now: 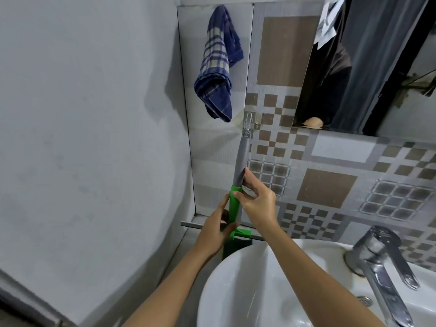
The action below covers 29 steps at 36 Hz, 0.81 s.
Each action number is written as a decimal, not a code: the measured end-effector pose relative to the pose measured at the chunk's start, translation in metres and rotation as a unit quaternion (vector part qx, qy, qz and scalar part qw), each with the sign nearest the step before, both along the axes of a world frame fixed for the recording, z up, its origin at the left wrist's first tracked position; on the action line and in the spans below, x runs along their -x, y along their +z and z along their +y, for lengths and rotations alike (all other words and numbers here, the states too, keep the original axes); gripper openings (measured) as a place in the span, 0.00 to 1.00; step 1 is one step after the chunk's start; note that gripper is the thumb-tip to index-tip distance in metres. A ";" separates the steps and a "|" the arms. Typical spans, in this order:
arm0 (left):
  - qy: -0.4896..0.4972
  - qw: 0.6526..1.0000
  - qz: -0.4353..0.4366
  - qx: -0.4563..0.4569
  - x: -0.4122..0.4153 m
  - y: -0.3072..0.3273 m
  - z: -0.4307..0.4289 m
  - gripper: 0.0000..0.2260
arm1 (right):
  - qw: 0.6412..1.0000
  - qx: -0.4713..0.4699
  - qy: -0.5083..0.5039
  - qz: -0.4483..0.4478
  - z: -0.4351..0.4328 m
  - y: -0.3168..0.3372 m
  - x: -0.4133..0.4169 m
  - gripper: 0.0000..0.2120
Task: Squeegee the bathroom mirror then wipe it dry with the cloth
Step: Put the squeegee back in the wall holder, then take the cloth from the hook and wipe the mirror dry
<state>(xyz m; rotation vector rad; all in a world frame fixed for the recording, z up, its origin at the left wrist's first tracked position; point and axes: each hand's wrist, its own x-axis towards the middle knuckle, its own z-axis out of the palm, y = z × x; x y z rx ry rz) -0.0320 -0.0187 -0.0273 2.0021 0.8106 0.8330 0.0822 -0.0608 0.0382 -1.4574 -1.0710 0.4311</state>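
Plain wall [82,114]: taking up the whole left side, painted grey and bare
Cloth [218,67]: hanging bunched against a pale tile panel high on the wall, blue with cream checks, well above both hands and touched by neither
Left hand [218,230]: reaching up from below and closing its fingers around the lower green part of the squeegee, just above the crossbar
Squeegee [236,204]: standing almost upright against the tiled wall (green lower handle, grey upper shaft), its top end sitting at a small clear hook [249,120], its grey crossbar lying level just behind the sink rim
Right hand [257,201]: gripping the handle where green meets grey, thumb across the green collar, fingertips pressing the grey shaft
Sink [247,279]: white basin lying under both forearms, with a drain showing at the right
Mirror [365,67]: mounted on the patterned brown and grey tiles at upper right, well apart from the squeegee, reflecting a dark sleeve and a dark curtain
Tap [382,260]: chrome mixer standing at the basin's right edge, its lever pointing down toward the bowl
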 end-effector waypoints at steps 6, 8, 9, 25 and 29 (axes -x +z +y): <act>0.007 1.000 -0.018 0.011 -0.011 -0.010 0.011 0.30 | 1.000 -0.005 0.000 -0.007 0.009 -0.007 -0.006 0.30; 0.004 1.000 -0.021 0.015 -0.016 -0.013 0.014 0.30 | 1.000 -0.007 -0.002 -0.001 0.012 -0.011 -0.007 0.30; 0.003 1.000 -0.022 0.018 -0.018 -0.015 0.016 0.30 | 1.000 -0.007 -0.003 0.001 0.013 -0.013 -0.008 0.30; -0.005 1.000 -0.006 0.002 -0.019 -0.010 0.031 0.20 | 0.992 -0.028 -0.033 -0.123 0.017 -0.011 -0.021 0.25; 0.073 0.992 -0.093 -0.051 -0.007 0.030 0.031 0.15 | 0.985 -0.060 -0.068 -0.146 0.011 0.008 -0.017 0.21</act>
